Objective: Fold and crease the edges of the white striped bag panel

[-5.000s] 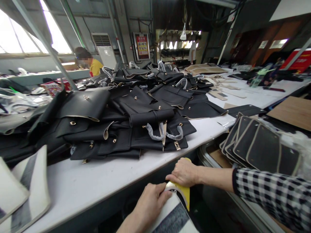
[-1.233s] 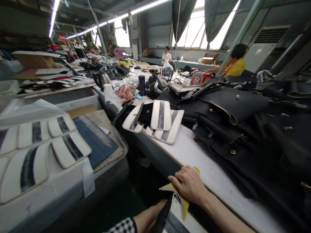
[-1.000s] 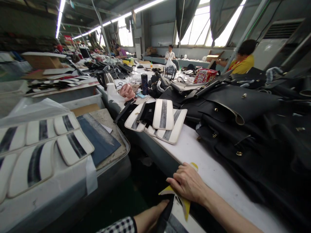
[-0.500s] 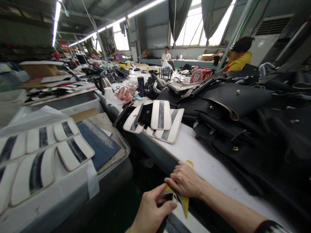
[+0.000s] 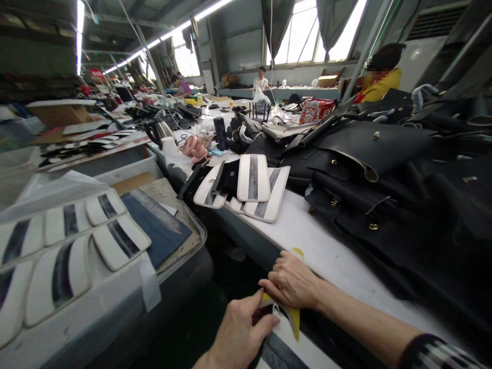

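Note:
My right hand (image 5: pixel 294 282) lies with curled fingers on a yellow sheet (image 5: pixel 295 320) at the front edge of the white table (image 5: pixel 307 241), pressing it against a white panel with a dark stripe (image 5: pixel 286 346). My left hand (image 5: pixel 240 335) comes up from below and pinches the near corner of the same panel between thumb and fingers. Both hands touch at the yellow sheet's edge.
A heap of black leather bag parts (image 5: pixel 384 174) covers the table's right. Striped white panels (image 5: pixel 253 187) lie farther along the table, and more (image 5: pixel 69 246) on a cart at left. A pink fan (image 5: pixel 192 146), a kettle (image 5: pixel 157 130) and people working sit beyond.
Five seconds ago the camera faced right; it now looks left along the table. Over the last second my left hand rose and took hold of the panel's corner. My right hand stayed put.

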Motion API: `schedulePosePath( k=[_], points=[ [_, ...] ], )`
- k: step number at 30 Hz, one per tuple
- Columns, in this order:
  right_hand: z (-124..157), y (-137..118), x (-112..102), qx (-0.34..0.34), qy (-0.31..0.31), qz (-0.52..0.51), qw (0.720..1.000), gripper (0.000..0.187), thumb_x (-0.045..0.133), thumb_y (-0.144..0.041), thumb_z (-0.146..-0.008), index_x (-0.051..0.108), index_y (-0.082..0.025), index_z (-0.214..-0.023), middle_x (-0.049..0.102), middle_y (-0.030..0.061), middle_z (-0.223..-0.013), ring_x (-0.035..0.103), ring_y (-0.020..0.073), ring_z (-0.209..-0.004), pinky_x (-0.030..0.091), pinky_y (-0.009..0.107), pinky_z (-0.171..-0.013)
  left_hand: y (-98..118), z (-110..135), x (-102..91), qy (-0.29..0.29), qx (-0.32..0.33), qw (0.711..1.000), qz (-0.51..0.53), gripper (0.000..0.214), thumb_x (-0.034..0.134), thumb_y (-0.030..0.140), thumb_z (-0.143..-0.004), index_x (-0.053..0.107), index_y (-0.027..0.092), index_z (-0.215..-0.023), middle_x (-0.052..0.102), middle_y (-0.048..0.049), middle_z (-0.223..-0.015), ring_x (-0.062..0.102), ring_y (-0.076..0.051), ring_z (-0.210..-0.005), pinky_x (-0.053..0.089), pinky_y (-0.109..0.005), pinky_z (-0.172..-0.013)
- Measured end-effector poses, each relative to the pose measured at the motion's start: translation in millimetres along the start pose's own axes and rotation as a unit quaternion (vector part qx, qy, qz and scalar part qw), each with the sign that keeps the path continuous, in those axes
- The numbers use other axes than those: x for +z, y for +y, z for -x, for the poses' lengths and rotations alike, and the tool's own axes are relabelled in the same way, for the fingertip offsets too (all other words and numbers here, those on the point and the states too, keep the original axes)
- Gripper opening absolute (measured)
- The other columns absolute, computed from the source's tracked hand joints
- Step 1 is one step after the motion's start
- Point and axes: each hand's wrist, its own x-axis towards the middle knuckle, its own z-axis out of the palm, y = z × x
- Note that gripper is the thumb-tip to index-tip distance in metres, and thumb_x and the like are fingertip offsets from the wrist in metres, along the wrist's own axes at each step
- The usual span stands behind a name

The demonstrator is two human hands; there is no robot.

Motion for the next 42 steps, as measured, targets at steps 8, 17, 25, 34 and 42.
schedulePosePath(
  k=[8,17,25,34,42],
  points=[
    [2,0,0,-0.003,-0.007,0.001,1.0,0.059,0.027,-0.045,-0.102,0.063,-0.02,-0.063,0.067,0.005,-0.06,0.052,0.0146,-0.056,0.021,0.037,-0.066,-6,2,6.2,0.001,0.03,0.997,-0.067,0.026,0.049,0.034,-0.093,0.065,0.016,-0.106,0.071,-0.0096,-0.091,0.066,-0.024,-0.085,0.047,-0.029,-0.073],
    [8,-1,2,0.009,-0.011,-0.006,1.0,0.059,0.03,-0.044,-0.102,0.065,-0.019,-0.062,0.068,0.0065,-0.06,0.054,0.0148,-0.056,0.022,0.037,-0.066,-19,1,15.2,-0.016,0.044,0.991,-0.122,0.039,0.039,0.036,-0.098,0.061,0.012,-0.12,0.071,-0.0149,-0.097,0.068,-0.028,-0.089,0.048,-0.034,-0.076],
    [18,-12,3,0.047,-0.029,-0.018,0.998,0.059,0.03,-0.039,-0.102,0.065,-0.018,-0.059,0.069,0.0071,-0.06,0.055,0.0148,-0.054,0.021,0.038,-0.067,-12,1,16.0,-0.025,0.056,0.986,-0.153,0.031,0.04,0.032,-0.098,0.066,0.015,-0.102,0.071,-0.0122,-0.085,0.067,-0.025,-0.074,0.04,-0.033,-0.065],
    [39,-46,1,0.156,-0.046,0.014,0.987,0.061,0.02,-0.032,-0.105,0.065,-0.023,-0.066,0.069,0.0023,-0.064,0.062,0.018,-0.06,0.021,0.039,-0.072,-19,-8,12.3,-0.071,-0.069,0.953,0.287,0.055,0.044,0.056,-0.094,0.073,0.012,-0.078,0.066,-0.0041,-0.07,0.06,-0.02,-0.07,0.041,-0.028,-0.068],
    [56,-47,2,0.22,-0.078,-0.003,0.972,0.062,0.015,-0.034,-0.105,0.065,-0.024,-0.07,0.07,0.0023,-0.069,0.066,0.022,-0.069,0.023,0.039,-0.073,-31,-27,25.9,-0.123,-0.148,0.864,0.466,0.044,0.073,0.052,-0.074,0.076,0.011,-0.089,0.071,-0.0085,-0.079,0.062,-0.019,-0.07,0.045,-0.03,-0.071]
  ],
)
